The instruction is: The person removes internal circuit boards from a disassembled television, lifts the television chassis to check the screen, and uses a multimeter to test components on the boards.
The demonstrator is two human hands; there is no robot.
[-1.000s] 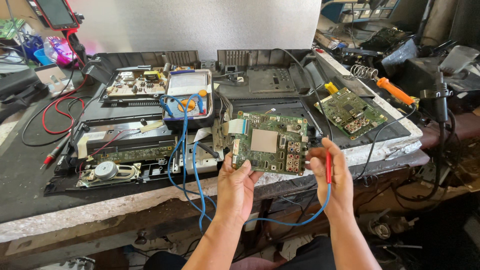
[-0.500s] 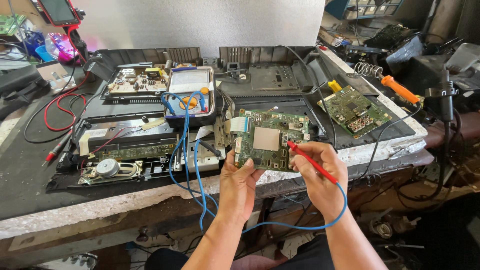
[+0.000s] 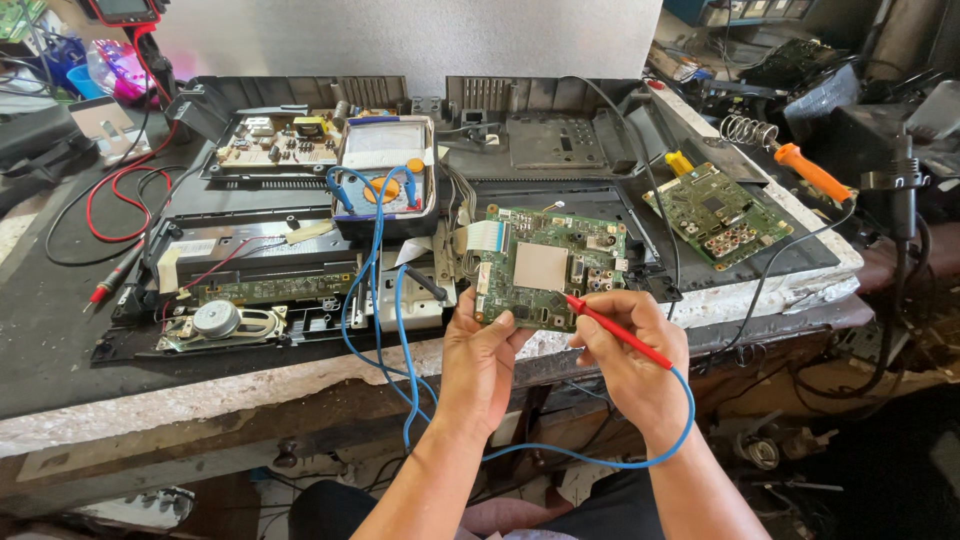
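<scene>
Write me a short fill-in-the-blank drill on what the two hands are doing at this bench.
1. The left hand holds up a green ____ board by its lower edge.
2. The right hand grips a ____ probe like a pen, tip on the board.
3. A ____ wire loops from the probe under the right wrist.

Missing words: circuit; red; blue

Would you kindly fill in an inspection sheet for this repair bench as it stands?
Surface: dark worn bench top, chipped pale front edge.
Job's things: green circuit board; red test probe, tip on the board.
Clutter: multimeter, second green board, speaker, orange-handled soldering iron.
Hands: left hand grips the board; right hand holds the probe.
Cables: blue lead, red lead.
Surroundings: crowded shelves of electronics at right.
</scene>
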